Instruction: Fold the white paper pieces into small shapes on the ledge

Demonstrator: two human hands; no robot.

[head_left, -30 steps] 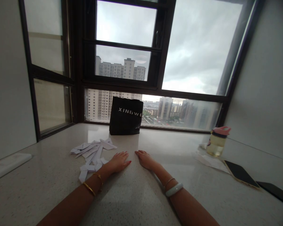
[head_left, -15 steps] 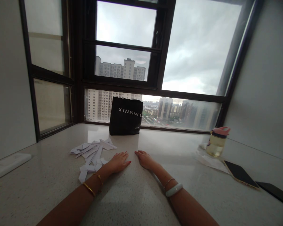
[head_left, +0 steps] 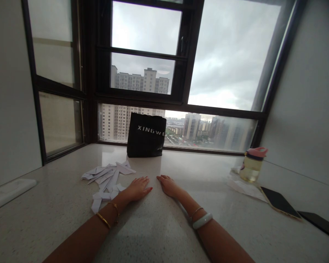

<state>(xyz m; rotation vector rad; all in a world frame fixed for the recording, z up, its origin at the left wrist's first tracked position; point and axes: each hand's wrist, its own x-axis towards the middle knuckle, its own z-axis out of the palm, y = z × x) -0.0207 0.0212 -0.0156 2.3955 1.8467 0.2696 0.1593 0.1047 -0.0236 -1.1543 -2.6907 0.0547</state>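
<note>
My left hand (head_left: 138, 188) lies flat on the speckled white countertop (head_left: 153, 226), fingers stretched forward and holding nothing. Just left of it is a loose pile of folded white paper pieces (head_left: 109, 175), some close to my left wrist. My right hand (head_left: 167, 185) rests palm down on the same surface, a small gap away from the left, with its fingers out and nothing in them. Beyond both hands a black bag (head_left: 146, 135) with white lettering stands upright near the window.
To the right stands a bottle (head_left: 251, 168) with a pink lid, beside crumpled white tissue (head_left: 245, 188). A phone (head_left: 280, 202) and another dark flat object (head_left: 320, 223) lie nearer. At far left is a white slab-like object (head_left: 11, 191). Windows close off the back.
</note>
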